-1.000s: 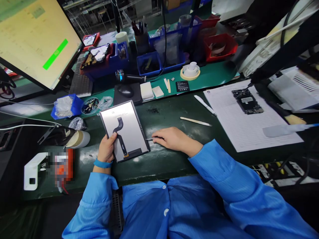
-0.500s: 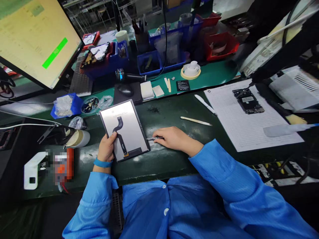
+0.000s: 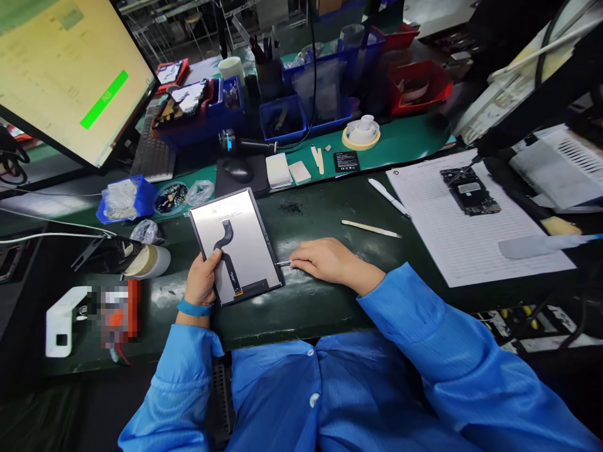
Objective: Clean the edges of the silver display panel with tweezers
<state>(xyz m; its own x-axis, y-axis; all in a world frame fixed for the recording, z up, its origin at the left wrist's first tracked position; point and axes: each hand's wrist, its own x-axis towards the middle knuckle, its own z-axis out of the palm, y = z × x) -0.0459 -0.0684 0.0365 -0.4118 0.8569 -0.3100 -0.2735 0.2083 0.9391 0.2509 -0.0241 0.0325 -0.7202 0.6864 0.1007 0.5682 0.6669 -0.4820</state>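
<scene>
My left hand (image 3: 202, 277) grips a tablet display panel (image 3: 247, 242) by its left edge, thumb on top beside a black flex cable (image 3: 228, 263). The panel's silvery back faces up, and it is tilted on the dark green bench. My right hand (image 3: 325, 260) is closed on a thin metal tool (image 3: 284, 263), whose tip meets the panel's lower right edge. Most of that tool is hidden by the fingers, so I cannot tell its exact kind.
A pale stick (image 3: 371, 228) and a white pen (image 3: 389, 198) lie right of the panel. A phone board (image 3: 470, 190) rests on a printed sheet (image 3: 452, 251). A mouse (image 3: 237, 169), blue bins (image 3: 282, 119) and a monitor (image 3: 61, 69) stand behind. A round tub (image 3: 157, 260) is at left.
The fingers of my right hand have shifted slightly on the metal tool, and less of it shows now. My left hand and the panel have hardly moved.
</scene>
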